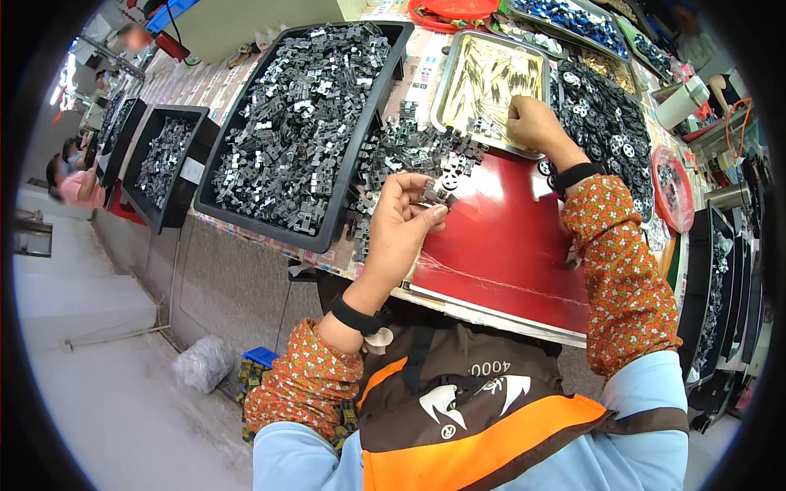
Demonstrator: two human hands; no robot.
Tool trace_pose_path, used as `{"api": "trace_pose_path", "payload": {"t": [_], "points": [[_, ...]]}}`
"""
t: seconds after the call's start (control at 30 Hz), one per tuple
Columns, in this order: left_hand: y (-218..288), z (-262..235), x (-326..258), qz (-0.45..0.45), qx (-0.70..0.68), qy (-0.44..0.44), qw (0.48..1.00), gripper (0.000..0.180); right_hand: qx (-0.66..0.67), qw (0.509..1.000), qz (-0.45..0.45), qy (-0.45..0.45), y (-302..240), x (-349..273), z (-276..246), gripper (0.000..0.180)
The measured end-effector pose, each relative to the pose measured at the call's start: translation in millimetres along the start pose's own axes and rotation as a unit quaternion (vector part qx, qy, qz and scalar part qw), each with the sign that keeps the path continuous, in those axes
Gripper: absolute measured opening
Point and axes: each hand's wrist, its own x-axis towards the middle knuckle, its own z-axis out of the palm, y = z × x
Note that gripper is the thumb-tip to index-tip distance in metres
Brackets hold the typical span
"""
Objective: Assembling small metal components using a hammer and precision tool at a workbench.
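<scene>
While the left hand [398, 233] pinches a small dark-and-silver part [437, 195] between nearly closed fingertips, the right hand [534, 127] curls over the tray [445, 87], its grip too hidden to tell. White lettering marks the apron [491, 427].

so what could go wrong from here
The small part pinched in the left hand could slip and get lost among the loose clips beside it. Those clips crowd the tray, so some might get knocked in with the pins. The right wristband sits close to the wheels and could drag some onto the red board.
</scene>
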Motion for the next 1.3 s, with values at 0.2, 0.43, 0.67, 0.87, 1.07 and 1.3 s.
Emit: {"api": "trace_pose_path", "payload": {"t": [0.2,0.43,0.67,0.87,1.07,1.3], "points": [[2.6,4.2,-8.4,-0.110,-0.085,-0.025,0.990,0.041,-0.037,0.996,-0.071,0.025,-9.8,-3.6,1.0,0.015],[15.0,13.5,-27.2,-0.154,-0.120,-0.013,0.981,0.040,-0.106,0.990,-0.089,0.013,-14.7,-10.9,2.6,0.023],[10.6,6.5,-39.8,-0.180,-0.218,-0.031,0.959,0.037,0.000,0.994,-0.082,0.078,-35.9,-54.4,-36.7,0.018],[10.9,5.0,-43.6,-0.209,-0.282,-0.048,0.935,0.033,0.315,0.929,-0.185,-0.060,-71.3,-162.9,-57.4,0.009],[16.9,16.5,-44.6,-0.221,-0.275,-0.080,0.932,0.036,0.345,0.911,-0.224,-0.023,-82.7,-219.5,-51.3,0.010],[21.9,25.4,-48.0,-0.233,-0.234,-0.099,0.939,0.039,0.307,0.928,-0.209,0.008,-76.5,-233.6,-51.6,0.011]]}}
